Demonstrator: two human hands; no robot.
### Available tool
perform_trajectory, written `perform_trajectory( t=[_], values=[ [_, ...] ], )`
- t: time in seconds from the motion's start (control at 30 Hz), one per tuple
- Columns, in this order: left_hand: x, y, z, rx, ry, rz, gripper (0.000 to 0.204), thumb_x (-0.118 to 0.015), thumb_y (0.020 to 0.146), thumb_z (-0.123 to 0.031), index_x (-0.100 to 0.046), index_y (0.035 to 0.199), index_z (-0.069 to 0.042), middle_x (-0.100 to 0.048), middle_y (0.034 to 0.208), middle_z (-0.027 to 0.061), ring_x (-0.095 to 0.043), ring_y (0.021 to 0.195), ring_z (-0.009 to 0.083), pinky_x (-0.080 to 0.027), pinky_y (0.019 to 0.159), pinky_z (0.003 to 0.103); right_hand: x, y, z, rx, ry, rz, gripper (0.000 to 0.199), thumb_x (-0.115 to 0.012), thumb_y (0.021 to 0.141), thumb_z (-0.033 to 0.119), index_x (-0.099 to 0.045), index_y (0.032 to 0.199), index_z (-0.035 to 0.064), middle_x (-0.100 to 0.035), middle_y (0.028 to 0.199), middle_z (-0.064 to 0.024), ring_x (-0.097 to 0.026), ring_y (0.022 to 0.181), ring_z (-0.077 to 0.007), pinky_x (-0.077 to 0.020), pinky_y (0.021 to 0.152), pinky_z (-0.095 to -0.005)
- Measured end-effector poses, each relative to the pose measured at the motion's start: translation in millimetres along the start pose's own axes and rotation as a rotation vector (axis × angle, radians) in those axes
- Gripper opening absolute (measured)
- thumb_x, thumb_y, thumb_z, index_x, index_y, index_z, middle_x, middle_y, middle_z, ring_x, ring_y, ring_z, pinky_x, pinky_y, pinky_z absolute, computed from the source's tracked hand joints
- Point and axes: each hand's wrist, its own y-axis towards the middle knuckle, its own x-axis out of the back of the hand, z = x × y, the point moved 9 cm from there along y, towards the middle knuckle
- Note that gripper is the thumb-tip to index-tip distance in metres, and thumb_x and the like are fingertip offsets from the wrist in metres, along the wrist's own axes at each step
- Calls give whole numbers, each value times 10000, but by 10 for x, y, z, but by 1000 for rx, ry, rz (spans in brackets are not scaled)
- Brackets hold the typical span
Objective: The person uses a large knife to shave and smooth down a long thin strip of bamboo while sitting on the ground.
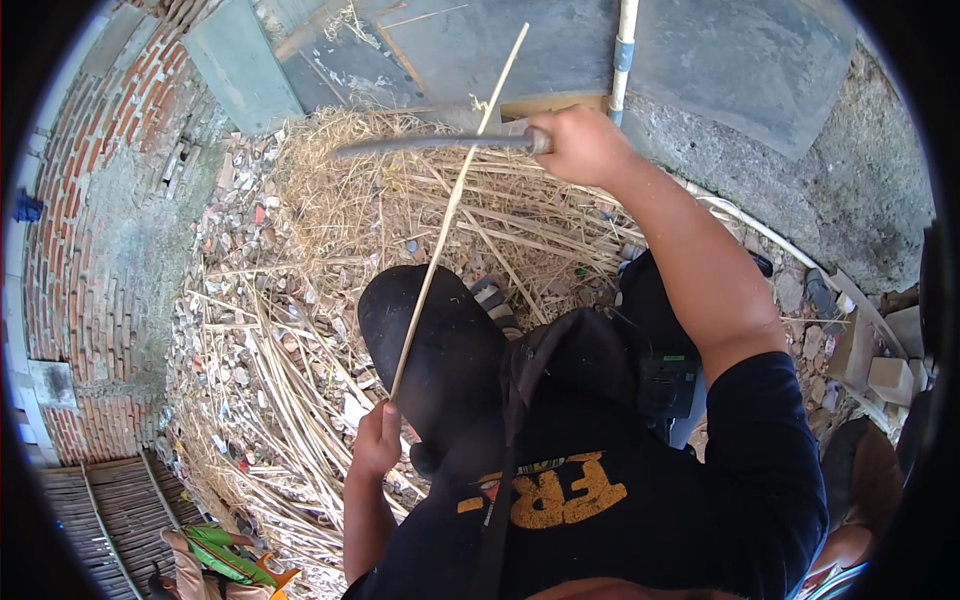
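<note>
My left hand (378,438) is closed around the lower end of a long, thin, pale stick (438,243). The stick slants up and away to the right, over my dark-clothed knee (428,320). My right hand (585,147) grips the handle of a long knife (430,143) with a narrow, dark, slightly curved blade. That blade lies across the upper part of the stick, pointing left; whether it touches the stick I cannot tell. A small curl of shaving (479,103) clings to the stick just above the blade.
Dry shavings (340,190) heap up on the rubble ahead. Several pale sticks (290,400) lie to my left. A brick wall (100,200) stands at left, grey panels (740,60) and a white pipe (625,50) ahead. Wooden blocks (888,380) are at right. Someone in green and orange (225,560) is lower left.
</note>
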Motion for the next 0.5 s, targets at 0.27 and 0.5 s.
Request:
perform_trajectory(
  t=[0.27, 0.5],
  values=[
    [27, -57, 81, 100, 68, 55, 514, -382, 1052, -405, -596, 920, 43, -621, 681, 201, -627, 655, 273, -454, 598, 393, -33, 71, -391, -124, 15, 1, 227, -666, 745, 149, -690, 968, 114, -720, 858, -129, -694, 785, -342, -558, 738, -446],
    [76, -68, -98, 16, 99, -5, 492, -389, 1045, -409, -566, 896, 26, -567, 629, 218, -592, 591, 324, -441, 574, 409, -99, -61, 213, 100, -168, 154, 135, -613, 819, 155, -695, 925, 169, -708, 865, -71, -697, 847, -270, -557, 768, -438]
  ],
)
